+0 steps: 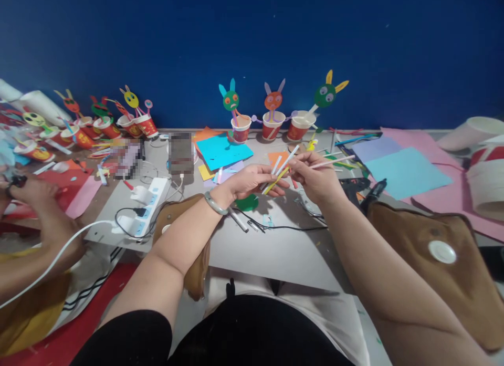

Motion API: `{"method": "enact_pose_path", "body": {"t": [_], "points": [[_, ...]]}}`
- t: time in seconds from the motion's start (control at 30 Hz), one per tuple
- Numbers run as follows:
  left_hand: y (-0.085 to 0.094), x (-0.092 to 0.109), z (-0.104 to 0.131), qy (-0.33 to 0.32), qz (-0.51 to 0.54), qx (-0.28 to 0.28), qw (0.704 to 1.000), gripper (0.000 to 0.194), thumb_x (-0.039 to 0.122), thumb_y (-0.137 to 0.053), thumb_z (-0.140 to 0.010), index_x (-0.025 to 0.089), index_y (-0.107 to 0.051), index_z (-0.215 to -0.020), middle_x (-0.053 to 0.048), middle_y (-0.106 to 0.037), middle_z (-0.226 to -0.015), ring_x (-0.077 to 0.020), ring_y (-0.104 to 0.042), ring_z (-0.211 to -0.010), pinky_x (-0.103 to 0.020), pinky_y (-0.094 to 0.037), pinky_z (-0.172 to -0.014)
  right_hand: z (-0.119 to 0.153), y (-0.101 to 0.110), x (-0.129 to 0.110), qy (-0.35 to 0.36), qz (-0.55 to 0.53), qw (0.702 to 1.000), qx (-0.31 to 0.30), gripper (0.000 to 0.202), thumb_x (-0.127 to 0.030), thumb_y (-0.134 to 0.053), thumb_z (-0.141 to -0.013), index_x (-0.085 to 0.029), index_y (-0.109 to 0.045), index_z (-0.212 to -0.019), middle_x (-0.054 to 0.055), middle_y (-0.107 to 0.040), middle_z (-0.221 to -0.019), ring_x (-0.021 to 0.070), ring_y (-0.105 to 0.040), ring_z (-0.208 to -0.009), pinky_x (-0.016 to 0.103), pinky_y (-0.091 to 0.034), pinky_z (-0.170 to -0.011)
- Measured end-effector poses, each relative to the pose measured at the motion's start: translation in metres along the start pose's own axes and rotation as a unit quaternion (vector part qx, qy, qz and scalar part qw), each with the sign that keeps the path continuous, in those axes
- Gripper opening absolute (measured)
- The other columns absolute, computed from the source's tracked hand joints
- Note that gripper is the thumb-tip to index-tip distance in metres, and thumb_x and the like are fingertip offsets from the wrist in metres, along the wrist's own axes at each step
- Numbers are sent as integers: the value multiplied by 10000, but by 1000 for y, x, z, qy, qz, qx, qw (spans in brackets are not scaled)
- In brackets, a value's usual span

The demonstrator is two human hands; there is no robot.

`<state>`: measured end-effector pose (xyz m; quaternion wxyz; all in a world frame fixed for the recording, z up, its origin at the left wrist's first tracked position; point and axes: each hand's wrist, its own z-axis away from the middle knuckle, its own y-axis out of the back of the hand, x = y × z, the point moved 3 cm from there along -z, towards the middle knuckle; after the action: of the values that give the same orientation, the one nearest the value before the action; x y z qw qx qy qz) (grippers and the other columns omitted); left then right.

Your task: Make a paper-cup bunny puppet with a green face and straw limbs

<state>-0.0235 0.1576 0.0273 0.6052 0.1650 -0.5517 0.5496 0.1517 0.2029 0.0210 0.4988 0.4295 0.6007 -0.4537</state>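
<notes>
Several thin paper strips, white and yellow (276,181), lie across the palm and fingers of my left hand (254,181), which holds them over the middle of the table. My right hand (314,177) pinches a pale pink strip (334,162) that points out to the right; its fingertips meet the upper part of the strips at my left hand. Below my left hand is a green paper disc (247,202). Blue paper (222,149) lies just behind it. Three red-and-white cups with paper animal heads, one of them in the centre (273,129), stand at the wall.
A power strip (151,208) with cables and a phone (181,153) are on the left. Brown bags (425,282) hang at the front edge. Coloured paper (405,171) and a black glue gun (356,187) lie right. Another person's hand (33,192) is far left.
</notes>
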Motion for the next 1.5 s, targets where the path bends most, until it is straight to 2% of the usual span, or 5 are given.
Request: {"method": "enact_pose_path", "body": {"t": [0.3, 0.57, 0.8, 1.17, 1.5], "points": [[2, -6, -1, -25, 34, 14, 999, 122, 25, -696, -979, 82, -768, -1060, -128, -866, -930, -134, -792, -707, -274, -635, -777, 14, 0, -3, -61, -116, 991, 19, 512, -362, -984, -601, -246, -707, -1016, -26, -716, -752, 98, -567, -599, 239, -460, -558], [12, -7, -5, -43, 29, 39, 998, 131, 70, -761, -969, 88, -796, -1094, -147, -872, -1061, -146, -821, -802, -271, -647, -830, 10, 10, 0, -82, -101, 991, -22, 559, -547, -1078, -576, -205, -682, -774, 4, -721, -791, 63, -522, -572, 224, -422, -505], [11, -10, -5, -16, 25, 31, 999, 239, 78, -734, -1009, 84, -789, -1241, -169, -867, -1105, -168, -834, -831, -332, -656, -891, 10, 8, 8, -107, -67, 992, 14, 569, -568, -1082, -534, -188, -699, -716, -11, -633, -642, 49, -444, -520, 211, -282, -466], [-3, -7, 4, 41, -11, 9, 999, 190, 53, -736, -1001, 100, -816, -1166, -142, -877, -1064, -129, -806, -757, -314, -656, -885, 14, 2, 11, -150, -55, 987, -19, 550, -521, -1096, -523, -179, -727, -744, 7, -688, -695, 58, -481, -547, 212, -370, -498], [-2, -10, 1, 79, 24, -16, 996, 173, 67, -629, -1043, 74, -784, -1120, -214, -867, -1089, -212, -846, -812, -413, -674, -944, 16, 1, 9, -158, -71, 984, -50, 547, -493, -1097, -567, -199, -675, -753, 1, -649, -681, 112, -571, -612, 232, -439, -512]]}}
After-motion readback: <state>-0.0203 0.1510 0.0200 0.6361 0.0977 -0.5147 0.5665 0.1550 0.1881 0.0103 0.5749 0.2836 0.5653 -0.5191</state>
